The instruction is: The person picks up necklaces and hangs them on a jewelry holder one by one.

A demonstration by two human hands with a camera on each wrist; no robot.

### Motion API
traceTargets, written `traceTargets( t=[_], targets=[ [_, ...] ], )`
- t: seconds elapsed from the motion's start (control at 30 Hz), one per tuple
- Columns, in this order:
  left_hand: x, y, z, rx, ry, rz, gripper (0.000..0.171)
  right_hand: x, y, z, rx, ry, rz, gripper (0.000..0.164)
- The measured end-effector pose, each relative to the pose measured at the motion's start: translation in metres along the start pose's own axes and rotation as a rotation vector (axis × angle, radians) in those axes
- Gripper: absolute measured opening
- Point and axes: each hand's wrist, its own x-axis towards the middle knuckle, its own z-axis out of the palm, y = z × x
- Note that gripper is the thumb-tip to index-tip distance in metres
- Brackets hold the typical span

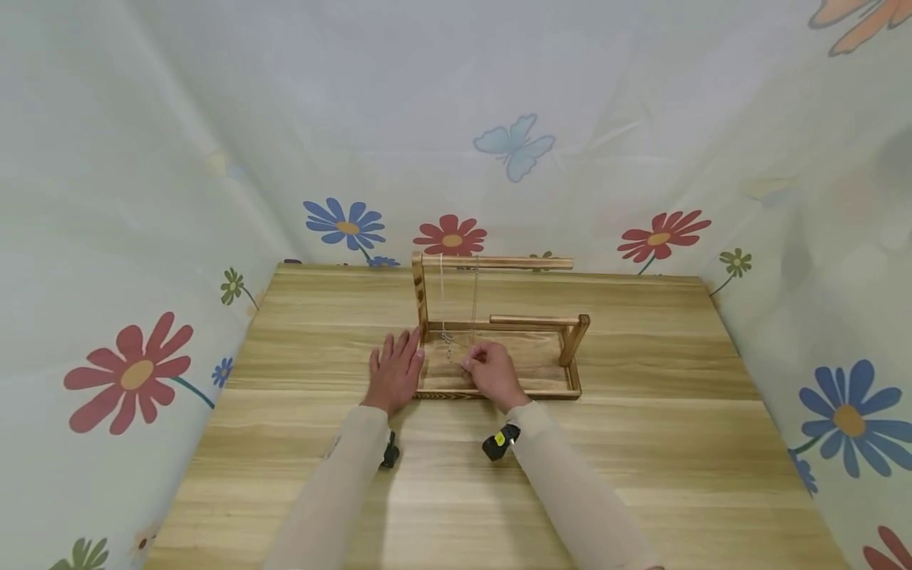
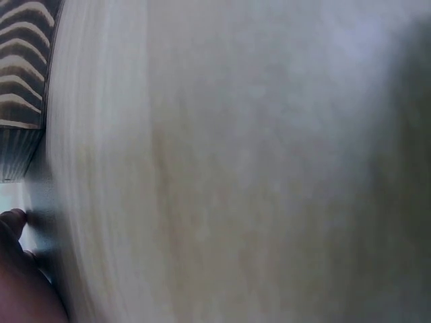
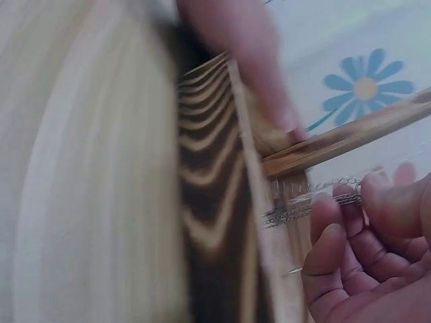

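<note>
A wooden jewelry stand point(image 1: 499, 394) has a shallow tray base, a tall left post with a long bar, and a shorter right post with a lower bar. My left hand point(image 1: 395, 370) rests with fingers extended against the stand's left end; only part of it shows in the left wrist view. Over the tray, my right hand point(image 1: 493, 374) pinches a thin silver chain point(image 3: 347, 199) between thumb and fingers. Two slender necklaces hang from the upper bar: a whitish one point(image 1: 442, 289) on the left and a darker one point(image 1: 475, 297) beside it.
The stand sits on a wood-grain table point(image 1: 655, 443). Behind and at both sides rises a pale cloth backdrop point(image 1: 399, 103) printed with flowers and a butterfly. A black wrist camera point(image 1: 501, 443) is strapped at the right wrist.
</note>
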Motion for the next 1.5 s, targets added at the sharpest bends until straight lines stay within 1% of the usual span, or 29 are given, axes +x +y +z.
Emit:
traceTargets(
  t=[0.1, 0.2, 0.27, 0.4, 0.53, 0.7, 0.8, 1.0, 1.2, 1.33, 1.5],
  targets=[
    [0.001, -0.003, 0.002, -0.011, 0.000, 0.008, 0.059, -0.001, -0.008, -0.004, 0.054, 0.018, -0.037, 0.007],
    [0.003, -0.007, 0.005, -0.015, -0.002, 0.013, 0.060, -0.001, -0.018, -0.009, 0.080, 0.028, -0.081, 0.003],
    [0.004, -0.010, 0.006, -0.014, 0.001, 0.017, 0.061, -0.001, -0.025, -0.013, 0.088, 0.029, -0.110, 0.004],
    [0.006, -0.013, 0.009, -0.007, -0.002, 0.021, 0.063, -0.003, -0.041, -0.022, 0.067, 0.018, -0.170, 0.005],
    [0.005, -0.013, 0.008, -0.003, -0.009, 0.017, 0.063, -0.003, -0.052, -0.029, 0.002, 0.007, -0.236, 0.008],
    [0.004, -0.011, 0.005, -0.016, -0.004, 0.015, 0.061, -0.002, -0.066, -0.037, -0.045, -0.061, -0.297, 0.007],
    [0.003, -0.010, 0.005, -0.019, -0.008, 0.016, 0.059, -0.002, -0.074, -0.040, -0.035, -0.090, -0.297, 0.008],
    [0.002, -0.008, 0.003, -0.023, -0.016, 0.014, 0.059, -0.004, -0.088, -0.047, 0.032, -0.089, -0.259, 0.006],
    [0.002, -0.007, 0.003, -0.024, -0.020, 0.013, 0.059, -0.007, -0.100, -0.053, 0.039, -0.096, -0.256, 0.006],
    [0.000, -0.004, 0.000, -0.030, -0.020, 0.009, 0.059, -0.008, -0.106, -0.056, 0.003, -0.076, -0.245, 0.006],
    [-0.002, 0.001, -0.001, -0.035, -0.004, 0.007, 0.058, -0.009, -0.109, -0.061, -0.026, -0.013, -0.220, 0.005]
  ],
)
